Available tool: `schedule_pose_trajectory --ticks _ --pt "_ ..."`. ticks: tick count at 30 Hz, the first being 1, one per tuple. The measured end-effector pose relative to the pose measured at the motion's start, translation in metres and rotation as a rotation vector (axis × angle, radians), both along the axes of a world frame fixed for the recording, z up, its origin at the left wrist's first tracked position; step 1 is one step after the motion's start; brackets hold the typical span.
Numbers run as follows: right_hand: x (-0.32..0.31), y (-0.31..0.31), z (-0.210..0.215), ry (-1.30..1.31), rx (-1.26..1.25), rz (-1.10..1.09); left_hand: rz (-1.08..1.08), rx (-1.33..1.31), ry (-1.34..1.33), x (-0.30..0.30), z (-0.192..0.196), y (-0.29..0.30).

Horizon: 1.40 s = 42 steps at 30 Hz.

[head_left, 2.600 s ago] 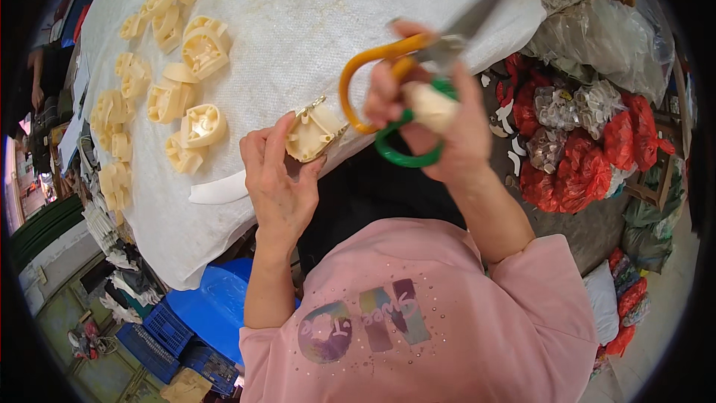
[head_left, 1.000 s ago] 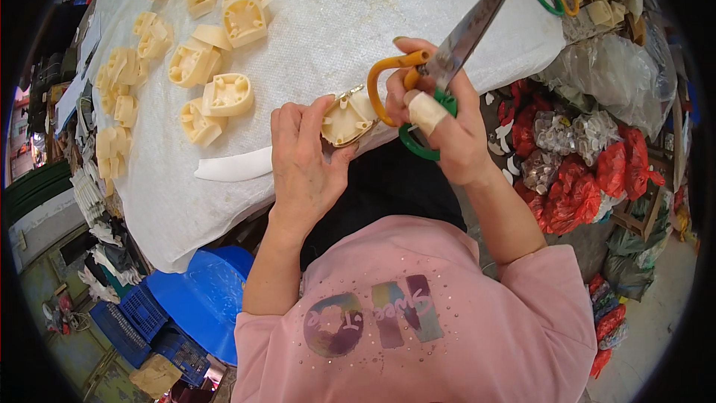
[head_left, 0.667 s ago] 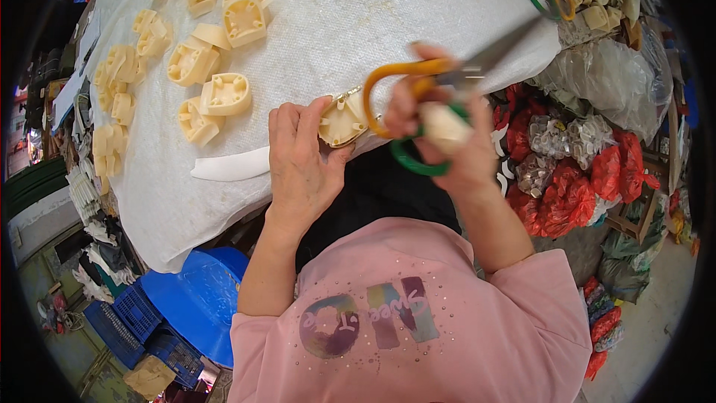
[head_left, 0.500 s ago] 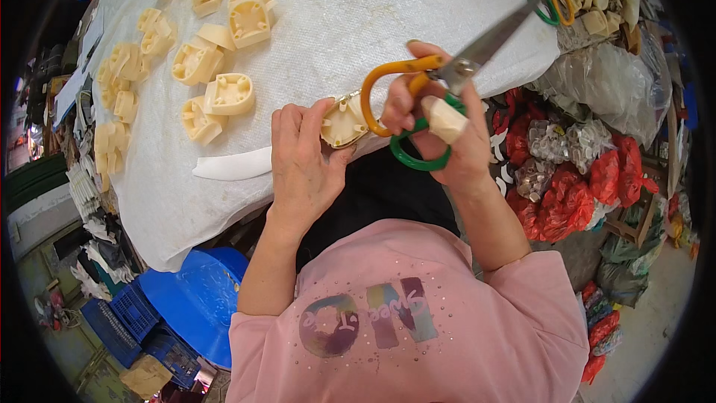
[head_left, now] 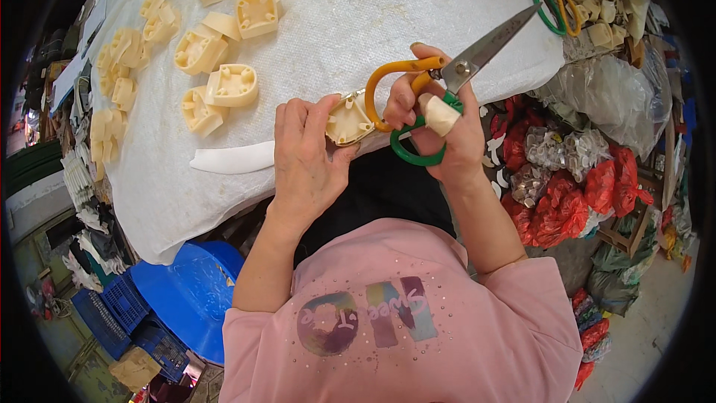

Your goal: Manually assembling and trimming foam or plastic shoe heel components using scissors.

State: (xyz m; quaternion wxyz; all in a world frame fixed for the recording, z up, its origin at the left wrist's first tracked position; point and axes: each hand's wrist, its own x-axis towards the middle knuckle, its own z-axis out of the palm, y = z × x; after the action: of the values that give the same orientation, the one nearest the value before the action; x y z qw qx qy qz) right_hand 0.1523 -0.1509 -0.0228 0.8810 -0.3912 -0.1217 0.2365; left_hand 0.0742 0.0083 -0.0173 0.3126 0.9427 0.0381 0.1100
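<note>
My left hand (head_left: 309, 157) grips a cream plastic part (head_left: 349, 118) at the near edge of the white-covered table (head_left: 373, 15). My right hand (head_left: 440, 130) holds scissors (head_left: 455, 75) with one orange and one green handle loop; my fingers pass through the loops. A pale wrap covers one finger. The steel blades point up and to the right, away from the part, and look closed. The orange loop sits right beside the plastic part.
Several more cream plastic parts (head_left: 224, 45) lie across the table's left side, with a white strip (head_left: 231, 158) near the front edge. Red and clear bags (head_left: 582, 179) pile up at the right. A blue plastic stool (head_left: 186, 291) and crates stand lower left.
The scissors have swung about in my right hand, blades tilting between steep and flat, and now point up right. My left hand keeps hold of the plastic part in nearly the same place.
</note>
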Motion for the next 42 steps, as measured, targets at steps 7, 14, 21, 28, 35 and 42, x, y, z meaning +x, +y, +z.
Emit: schedule_pose_trajectory --ticks 7,14,21,28,35,42 --pt "0.008 -0.014 0.008 -0.084 0.178 0.03 0.02 -0.051 0.035 0.0 0.0 -0.001" --pt "0.011 -0.012 0.013 0.002 0.222 0.067 0.024 -0.053 0.043 -0.004 0.001 0.0" --pt "0.013 -0.008 0.009 0.007 0.156 0.066 0.017 -0.069 0.032 0.001 0.0 0.0" --pt "0.019 -0.009 0.015 -0.077 -0.108 0.059 0.001 -0.041 -0.039 -0.005 0.001 0.007" --pt "0.104 -0.057 0.001 -1.029 -1.375 -0.457 0.256 -0.069 -0.442 -0.061 0.013 0.02" --pt "0.136 -0.073 -0.022 -1.237 -1.945 -0.514 1.247 -0.098 -0.426 -0.232 -0.041 0.128"
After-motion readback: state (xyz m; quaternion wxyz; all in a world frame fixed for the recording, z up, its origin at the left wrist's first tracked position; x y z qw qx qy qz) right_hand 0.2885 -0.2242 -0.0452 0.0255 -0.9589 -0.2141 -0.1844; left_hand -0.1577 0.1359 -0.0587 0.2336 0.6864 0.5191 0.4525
